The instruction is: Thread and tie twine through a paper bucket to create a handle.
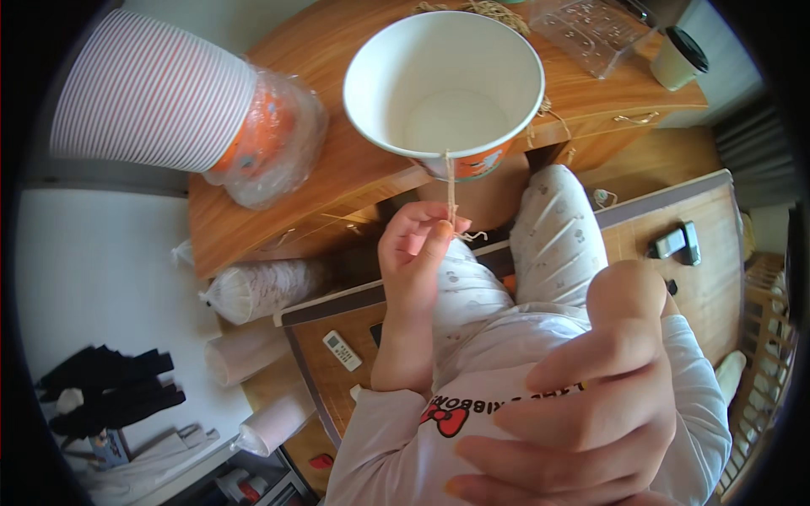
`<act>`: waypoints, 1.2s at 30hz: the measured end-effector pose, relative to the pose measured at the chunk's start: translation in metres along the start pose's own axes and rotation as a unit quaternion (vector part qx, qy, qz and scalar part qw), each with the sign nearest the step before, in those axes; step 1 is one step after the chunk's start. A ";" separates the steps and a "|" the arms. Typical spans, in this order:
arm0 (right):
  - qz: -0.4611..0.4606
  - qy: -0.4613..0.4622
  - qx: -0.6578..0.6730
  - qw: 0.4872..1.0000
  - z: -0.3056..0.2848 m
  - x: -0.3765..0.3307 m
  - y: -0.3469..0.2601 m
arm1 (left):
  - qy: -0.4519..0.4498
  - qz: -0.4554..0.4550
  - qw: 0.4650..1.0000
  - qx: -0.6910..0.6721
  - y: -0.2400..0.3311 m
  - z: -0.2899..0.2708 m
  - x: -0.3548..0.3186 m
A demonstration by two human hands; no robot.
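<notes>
A large paper bucket (445,118), white inside with an orange print outside, stands with its mouth facing me at the desk's near edge. A thin beige string (450,181) hangs from its near rim. Below the rim, my left hand (422,244) pinches that string between thumb and fingers, and frayed ends stick out beside the fingertips. My right hand (591,405) is raised close in front of my chest, its fingers loosely bent and apart. Nothing shows in it, though its palm is mostly hidden.
On the wooden desk (337,51) lie a stack of paper buckets (160,93) in plastic wrap, more string (498,13), a clear plastic box (591,34) and a lidded cup (677,59). A remote control (342,351) lies to my left, wrapped rolls (266,291) beyond it.
</notes>
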State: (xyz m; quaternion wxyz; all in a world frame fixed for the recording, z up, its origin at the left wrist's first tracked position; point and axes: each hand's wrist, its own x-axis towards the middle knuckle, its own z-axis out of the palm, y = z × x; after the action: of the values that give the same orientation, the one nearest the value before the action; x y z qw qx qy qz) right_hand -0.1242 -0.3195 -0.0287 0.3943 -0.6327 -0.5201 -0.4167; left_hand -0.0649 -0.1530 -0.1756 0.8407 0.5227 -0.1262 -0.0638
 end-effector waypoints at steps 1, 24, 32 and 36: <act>0.049 -0.022 0.029 0.998 -0.005 0.007 -0.008 | -0.016 0.001 1.000 -0.025 -0.003 0.008 0.004; 0.086 0.093 -0.062 0.990 0.010 -0.028 0.037 | -0.139 -0.079 0.981 -0.113 0.013 -0.013 0.030; -0.003 -0.069 -0.208 0.976 0.030 -0.087 0.076 | -0.139 -0.105 0.972 -0.158 0.021 -0.014 0.028; -0.011 -0.014 -0.217 0.976 0.040 -0.114 0.092 | -0.106 -0.103 0.973 -0.178 0.017 -0.008 0.024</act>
State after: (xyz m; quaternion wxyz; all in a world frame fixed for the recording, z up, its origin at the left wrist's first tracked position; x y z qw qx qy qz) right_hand -0.0409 -0.3331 -0.1557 0.2356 -0.7030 -0.4296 -0.5155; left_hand -0.0401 -0.1446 -0.1600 0.8909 0.3655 -0.1464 -0.2262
